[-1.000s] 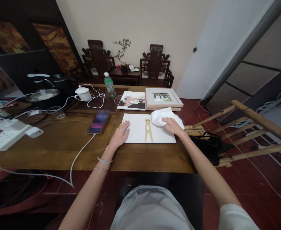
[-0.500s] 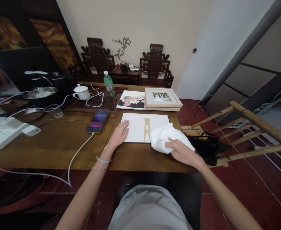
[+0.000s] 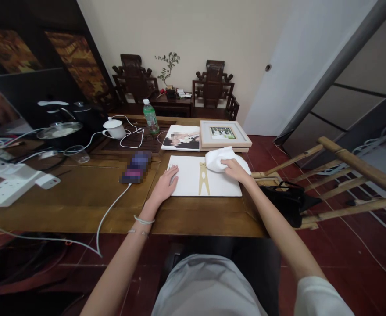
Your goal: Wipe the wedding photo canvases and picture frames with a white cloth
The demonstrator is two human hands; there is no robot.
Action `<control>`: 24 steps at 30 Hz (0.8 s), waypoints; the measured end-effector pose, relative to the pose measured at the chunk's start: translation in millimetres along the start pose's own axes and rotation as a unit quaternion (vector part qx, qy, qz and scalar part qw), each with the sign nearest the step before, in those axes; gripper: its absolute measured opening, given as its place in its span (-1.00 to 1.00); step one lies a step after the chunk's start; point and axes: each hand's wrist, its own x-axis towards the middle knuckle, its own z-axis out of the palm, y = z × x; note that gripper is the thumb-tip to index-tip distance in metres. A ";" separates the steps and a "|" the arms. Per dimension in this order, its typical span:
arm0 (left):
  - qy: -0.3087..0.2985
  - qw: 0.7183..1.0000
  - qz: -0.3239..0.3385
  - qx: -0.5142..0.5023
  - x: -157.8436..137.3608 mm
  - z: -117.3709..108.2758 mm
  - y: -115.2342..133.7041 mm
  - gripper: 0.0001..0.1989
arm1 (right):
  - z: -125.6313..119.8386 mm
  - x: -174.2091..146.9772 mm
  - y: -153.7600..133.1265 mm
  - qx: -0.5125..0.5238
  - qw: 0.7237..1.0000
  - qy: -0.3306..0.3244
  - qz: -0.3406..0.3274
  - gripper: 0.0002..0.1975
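Note:
A white rectangular board [image 3: 184,180] lies flat on the wooden table in front of me. Fixed or lying on it is a tan, fork-legged shape [image 3: 203,179] with what look like small ears at the top. My left hand [image 3: 166,182] rests on the board's left edge, fingers stretched out and holding nothing. In my right hand [image 3: 235,169] is a bunched white cloth [image 3: 217,159], pressed over the board's upper right corner. Part of the board is hidden under the cloth.
Behind the board lie a photo print [image 3: 176,142] and stacked picture frames [image 3: 226,141]. To the left are a phone [image 3: 135,167] on a cable, a white lidded cup [image 3: 114,129], a green bottle [image 3: 150,117], a plastic cup [image 3: 77,154] and a power strip [image 3: 10,188]. A bamboo chair [image 3: 354,164] stands right.
My right hand has moved the cloth away from me, from the board's lower right corner to its upper right, uncovering more of the tan shape. My left hand stays put.

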 end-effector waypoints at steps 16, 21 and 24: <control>0.002 1.000 0.004 0.004 -0.1 2.0 -0.4 -0.60 | -11.7 -111.7 -57.7 0.006 0.996 -0.085 -0.034 -0.75; 0.000 1.000 0.002 0.001 0.0 1.8 -0.7 -0.60 | -6.5 -69.1 -28.1 -0.004 0.998 -0.043 -0.035 -0.83; 0.002 1.000 0.001 -0.002 0.1 1.6 -0.9 -0.60 | 0.5 -30.0 -9.5 -0.039 0.999 -0.004 -0.013 -0.86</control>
